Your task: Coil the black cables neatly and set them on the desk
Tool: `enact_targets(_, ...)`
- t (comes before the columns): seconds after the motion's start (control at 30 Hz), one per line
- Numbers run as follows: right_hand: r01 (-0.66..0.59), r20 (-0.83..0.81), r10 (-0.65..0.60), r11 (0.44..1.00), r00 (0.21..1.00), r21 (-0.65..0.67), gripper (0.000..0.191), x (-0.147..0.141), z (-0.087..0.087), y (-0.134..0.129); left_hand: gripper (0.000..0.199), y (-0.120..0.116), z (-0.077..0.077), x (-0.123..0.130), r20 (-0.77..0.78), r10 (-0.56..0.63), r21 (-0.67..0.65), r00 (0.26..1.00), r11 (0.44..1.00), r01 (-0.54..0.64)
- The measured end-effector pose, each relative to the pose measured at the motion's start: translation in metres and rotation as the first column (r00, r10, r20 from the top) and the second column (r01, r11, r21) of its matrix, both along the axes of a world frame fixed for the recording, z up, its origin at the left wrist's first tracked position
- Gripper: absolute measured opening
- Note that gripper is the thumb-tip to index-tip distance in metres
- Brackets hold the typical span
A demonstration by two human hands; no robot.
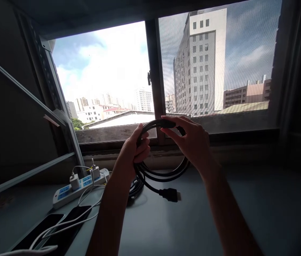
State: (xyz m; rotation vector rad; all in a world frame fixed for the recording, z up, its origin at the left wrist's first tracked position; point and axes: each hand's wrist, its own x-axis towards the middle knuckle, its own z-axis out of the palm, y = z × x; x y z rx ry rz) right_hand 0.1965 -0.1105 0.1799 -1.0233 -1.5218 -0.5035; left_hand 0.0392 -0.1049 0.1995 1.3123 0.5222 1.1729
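A black HDMI cable (166, 176) is wound into a loose coil and held up above the table. My left hand (133, 147) wraps its fingers round the coil's left side. At the top of the loop, my right hand (193, 140) pinches a thick dark part of the cable between thumb and fingers; it looks like the other plug. One HDMI plug (169, 195) with a metal end hangs free below the coil, pointing right. Behind my left wrist, a second black cable coil (139, 188) lies on the table, partly hidden.
A white power strip (59, 200) with two chargers stands on the grey table (193, 220) at the left. White charging cords (86, 221) run over two dark phones (41, 227). A metal frame (59, 85) rises at the left; a window (154, 71) spans the back.
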Motion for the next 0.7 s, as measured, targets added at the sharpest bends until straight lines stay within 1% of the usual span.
enact_targets(0.1, 0.082, 0.023, -0.081, 0.996, 0.996, -0.02, 0.028, 0.004, 0.0, -0.001, 0.037, -0.003, -0.002, 0.003, -0.03, -0.11, 0.015, 0.993, 0.994, 0.11)
enact_targets(0.2, 0.093, 0.038, -0.091, 0.993, 0.995, -0.076, 0.022, 0.002, 0.0, -0.001, 0.033, -0.004, -0.005, 0.007, -0.09, -0.198, 0.025, 0.976, 0.979, 0.201)
enact_targets(0.27, 0.076, 0.045, -0.07, 0.988, 0.996, -0.133, 0.016, -0.002, -0.001, 0.0, 0.031, -0.003, -0.007, 0.01, -0.121, -0.215, 0.029, 0.969, 0.975, 0.22)
enact_targets(0.37, 0.067, 0.06, -0.055, 0.974, 0.997, -0.216, 0.014, -0.007, -0.002, 0.002, 0.028, -0.001, -0.01, 0.011, -0.114, -0.217, 0.023, 0.97, 0.975, 0.221)
enact_targets(0.43, 0.068, 0.074, -0.05, 0.966, 0.996, -0.251, 0.014, -0.007, -0.002, 0.004, 0.033, 0.0, -0.01, 0.01, -0.111, -0.249, 0.013, 0.962, 0.968, 0.252)
enact_targets(0.53, 0.012, 0.083, 0.013, 0.957, 0.996, -0.291, 0.017, -0.004, -0.003, 0.007, 0.042, 0.0, -0.009, 0.005, -0.138, -0.315, 0.016, 0.939, 0.947, 0.32)
enact_targets(0.63, -0.111, 0.055, 0.136, 0.938, 0.989, -0.328, 0.02, 0.002, -0.004, 0.009, 0.034, -0.001, -0.007, 0.002, -0.165, -0.338, 0.021, 0.927, 0.938, 0.346)
enact_targets(0.7, -0.162, 0.039, 0.185, 0.928, 0.982, -0.336, 0.021, 0.005, -0.004, 0.009, 0.03, -0.002, -0.006, 0.0, -0.194, -0.332, 0.036, 0.923, 0.938, 0.344)
